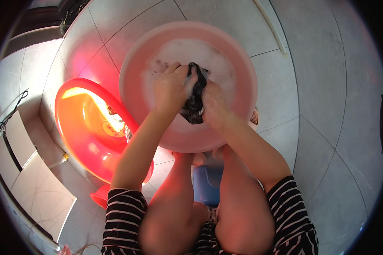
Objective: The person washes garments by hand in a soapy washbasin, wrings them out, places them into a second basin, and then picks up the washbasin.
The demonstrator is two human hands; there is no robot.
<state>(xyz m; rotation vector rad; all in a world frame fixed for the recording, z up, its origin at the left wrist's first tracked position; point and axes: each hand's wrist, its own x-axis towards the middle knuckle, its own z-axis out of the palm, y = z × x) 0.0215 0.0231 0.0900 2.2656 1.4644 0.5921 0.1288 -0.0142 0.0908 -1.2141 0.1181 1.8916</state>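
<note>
A wet black cloth (196,95) with suds on it is held between my two hands over a pink plastic basin (188,142). My left hand (172,87) grips its upper left side, fingers curled. On the lower right side, my right hand (215,102) closes round the same cloth. White foamy water (191,49) lies in the basin below, with a few dark patches near my left hand. The cloth's fibre and exact kind cannot be told.
A large red plastic tub (92,146) stands tilted at the left, bright light inside it. A blue plastic stool (206,188) shows between my legs. White panels (41,194) and a black cable (11,114) are at far left. Grey tiles (274,86) cover the floor.
</note>
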